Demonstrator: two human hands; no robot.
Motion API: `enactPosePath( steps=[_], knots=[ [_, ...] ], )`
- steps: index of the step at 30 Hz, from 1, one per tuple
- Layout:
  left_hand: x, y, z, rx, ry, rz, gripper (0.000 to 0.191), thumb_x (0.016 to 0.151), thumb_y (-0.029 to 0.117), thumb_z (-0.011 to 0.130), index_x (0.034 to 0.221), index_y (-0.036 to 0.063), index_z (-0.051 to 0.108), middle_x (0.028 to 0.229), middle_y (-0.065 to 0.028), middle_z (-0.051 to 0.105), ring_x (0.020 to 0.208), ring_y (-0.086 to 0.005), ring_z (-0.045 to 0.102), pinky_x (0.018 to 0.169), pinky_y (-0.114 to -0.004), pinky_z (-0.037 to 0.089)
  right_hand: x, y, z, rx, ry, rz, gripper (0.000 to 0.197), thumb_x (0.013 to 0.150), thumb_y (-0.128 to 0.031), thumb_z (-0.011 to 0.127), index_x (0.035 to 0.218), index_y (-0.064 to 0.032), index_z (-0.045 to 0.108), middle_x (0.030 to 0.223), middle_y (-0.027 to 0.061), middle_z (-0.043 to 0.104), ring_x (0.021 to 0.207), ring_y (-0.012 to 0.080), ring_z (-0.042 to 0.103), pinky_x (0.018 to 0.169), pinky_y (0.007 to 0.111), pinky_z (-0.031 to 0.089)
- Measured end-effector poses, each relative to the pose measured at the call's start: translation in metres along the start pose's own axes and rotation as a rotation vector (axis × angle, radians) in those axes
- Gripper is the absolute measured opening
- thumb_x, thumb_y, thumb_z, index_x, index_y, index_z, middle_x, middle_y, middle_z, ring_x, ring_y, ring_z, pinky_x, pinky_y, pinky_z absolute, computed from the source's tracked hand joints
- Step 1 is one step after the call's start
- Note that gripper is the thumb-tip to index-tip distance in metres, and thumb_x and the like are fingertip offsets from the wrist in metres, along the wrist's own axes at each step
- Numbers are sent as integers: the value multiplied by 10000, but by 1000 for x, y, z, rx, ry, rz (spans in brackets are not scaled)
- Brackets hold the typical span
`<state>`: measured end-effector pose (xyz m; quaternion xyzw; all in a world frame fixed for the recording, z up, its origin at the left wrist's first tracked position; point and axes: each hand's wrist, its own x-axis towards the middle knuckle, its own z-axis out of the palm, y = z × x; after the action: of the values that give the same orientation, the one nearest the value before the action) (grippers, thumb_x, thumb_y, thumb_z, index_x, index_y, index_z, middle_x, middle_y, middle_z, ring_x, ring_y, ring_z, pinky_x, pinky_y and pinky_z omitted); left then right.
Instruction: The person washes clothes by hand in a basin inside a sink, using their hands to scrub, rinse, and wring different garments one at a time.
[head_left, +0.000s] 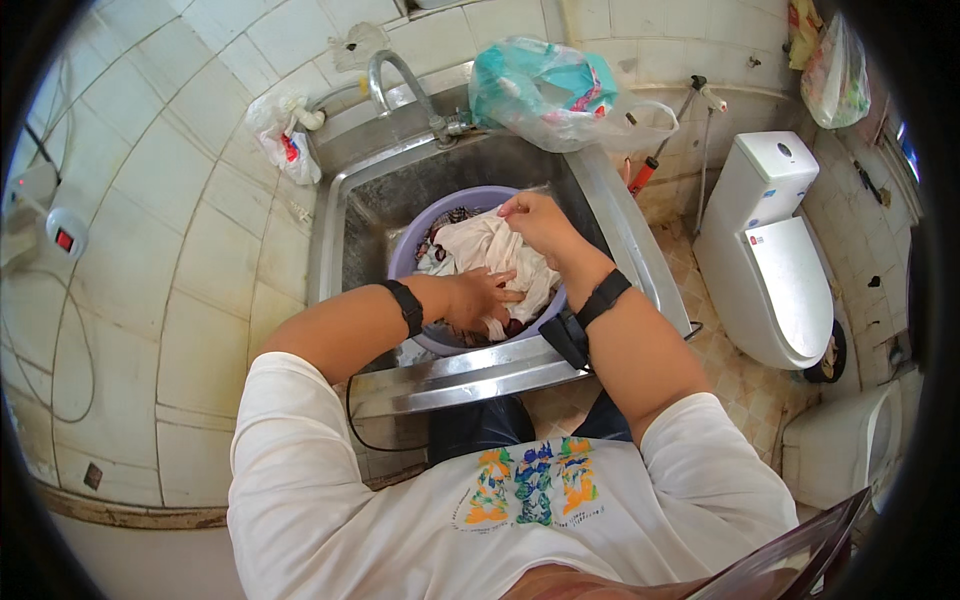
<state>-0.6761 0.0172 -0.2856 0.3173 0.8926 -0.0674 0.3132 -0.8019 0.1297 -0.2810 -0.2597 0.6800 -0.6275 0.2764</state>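
A lilac plastic basin (403, 251) full of clothes stands in a stainless steel sink (630, 206). On top of the pile lies a crumpled white garment (480, 244), with dark patterned cloth (457, 216) showing beneath its far left side. My left hand (484, 298) rests on the near part of the white garment, its fingers apart. At the basin's far right, my right hand (541, 223) pinches the garment's edge between thumb and fingertips. Black straps circle both of my forearms.
A curved metal faucet (405, 82) rises behind the basin. Beside it, a teal and clear plastic bag (540, 94) sits on the sink's back corner. A white toilet (765, 247) stands to the right, and a tiled wall (202, 262) closes off the left.
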Motion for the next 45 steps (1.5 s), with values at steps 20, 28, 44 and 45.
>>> enactPosePath(
  steps=[20,28,44,45],
  knots=[
    [53,-36,90,-108,409,-206,388,723,252,684,1107,221,640,1384,-49,393,1341,-332,215,1064,-492,239,-3,0,13,24,-87,3,140,770,-31,565,891,-11,631,852,56,619,784,140,558,727,254,435],
    [20,-16,35,-340,223,-118,386,791,158,600,1165,81,541,1182,-171,537,1184,-371,432,977,-444,354,6,21,7,-283,-231,59,177,736,-109,623,884,-33,683,867,153,658,804,219,615,702,315,473],
    [-32,-24,47,-965,449,-72,372,833,83,588,1203,83,547,1024,-122,627,956,-191,571,886,-318,437,6,22,19,-417,-560,310,183,798,-111,540,818,42,639,726,129,649,537,194,610,495,311,512],
    [-20,-18,43,-916,315,-138,410,777,63,629,1177,134,582,1113,-105,606,1010,-227,572,924,-332,418,4,26,15,-415,-545,317,183,798,-111,540,818,42,639,726,129,649,537,194,610,495,311,512]
  ],
)
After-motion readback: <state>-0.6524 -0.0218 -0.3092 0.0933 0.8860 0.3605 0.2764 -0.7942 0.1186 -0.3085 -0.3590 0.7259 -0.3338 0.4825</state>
